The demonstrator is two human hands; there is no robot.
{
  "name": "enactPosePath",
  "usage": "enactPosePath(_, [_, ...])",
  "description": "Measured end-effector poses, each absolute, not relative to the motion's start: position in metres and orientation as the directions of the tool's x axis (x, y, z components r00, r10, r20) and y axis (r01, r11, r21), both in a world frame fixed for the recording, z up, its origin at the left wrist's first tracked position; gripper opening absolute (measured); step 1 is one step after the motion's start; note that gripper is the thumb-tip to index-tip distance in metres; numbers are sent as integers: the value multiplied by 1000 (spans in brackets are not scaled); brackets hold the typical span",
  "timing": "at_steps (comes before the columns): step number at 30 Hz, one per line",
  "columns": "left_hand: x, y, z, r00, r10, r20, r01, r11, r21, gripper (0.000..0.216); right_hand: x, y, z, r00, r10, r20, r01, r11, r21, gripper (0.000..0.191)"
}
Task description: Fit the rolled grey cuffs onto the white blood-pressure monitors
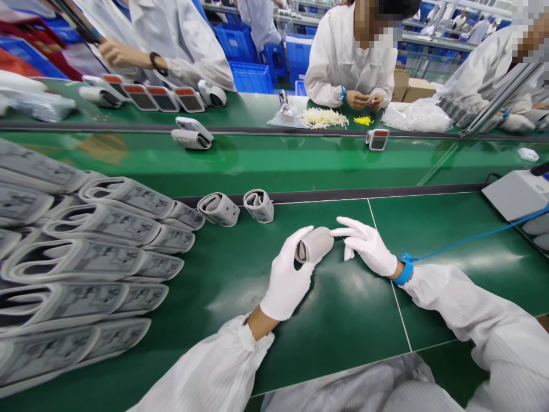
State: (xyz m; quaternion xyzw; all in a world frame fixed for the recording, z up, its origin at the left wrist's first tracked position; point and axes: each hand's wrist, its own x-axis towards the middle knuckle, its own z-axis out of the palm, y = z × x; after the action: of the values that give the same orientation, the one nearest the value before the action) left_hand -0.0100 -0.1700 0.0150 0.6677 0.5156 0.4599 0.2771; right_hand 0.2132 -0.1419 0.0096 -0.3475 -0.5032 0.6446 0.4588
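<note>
My left hand (286, 280), in a white glove, is wrapped round a rolled light-grey cuff (319, 243) above the green bench. The cuff's coiled end shows between thumb and fingers. My right hand (369, 247), also gloved, has its fingers stretched out and apart. One of its fingertips reaches the right end of the cuff; whether it touches, I cannot tell. Behind my left hand, two more rolled cuffs stand on the bench, one patterned cuff (219, 210) and a smaller-looking cuff (259, 206) beside it.
Stacked rolled cuffs (98, 257) fill the left side. A blue cord (476, 236) runs from my right wristband to the right, near a grey box (521, 194). Across the green belt (291, 163), which carries monitor units (377, 139), co-workers in white coats (343, 51) work.
</note>
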Motion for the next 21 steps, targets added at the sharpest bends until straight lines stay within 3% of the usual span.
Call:
enactPosePath(5, [-11,-169,11,46,904,424,473,-394,788,67,212,-143,11,-325,945,17,-228,-61,-972,58])
enactPosePath(12, [-13,-168,12,63,840,539,502,-494,710,63,211,-147,15,-351,936,24,-162,-36,-986,53])
enactPosePath(15, [-14,-168,12,64,841,537,506,-491,709,59,207,-150,19,-338,941,8,-109,-31,-994,43])
enactPosePath(19, [-14,-168,9,-11,888,460,473,-401,785,59,201,-156,21,-198,978,58,-20,56,-998,19])
enactPosePath(21, [-14,-166,5,-70,919,387,405,-329,853,61,199,-161,21,-159,979,127,67,139,-988,29])
